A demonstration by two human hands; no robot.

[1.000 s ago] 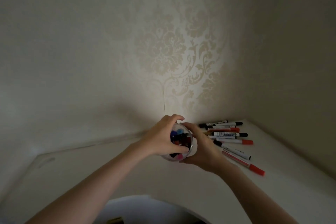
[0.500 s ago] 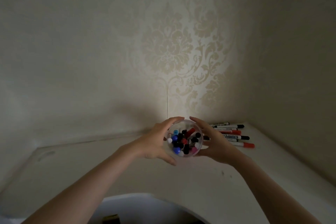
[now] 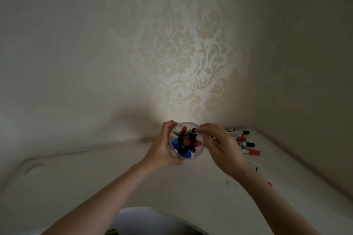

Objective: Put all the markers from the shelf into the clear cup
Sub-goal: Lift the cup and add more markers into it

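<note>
Cup of markers held over a pale shelf

Left hand wraps the clear cup; right hand pinches a black-capped marker. Damask wallpaper fills the upper frame.

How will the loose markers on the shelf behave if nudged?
Likely to roll: the markers are round barrels lying flat on the smooth white shelf. Probably stiff and light, being slim capped pens. Packed side by side, one pushed may shove its neighbours.
</note>
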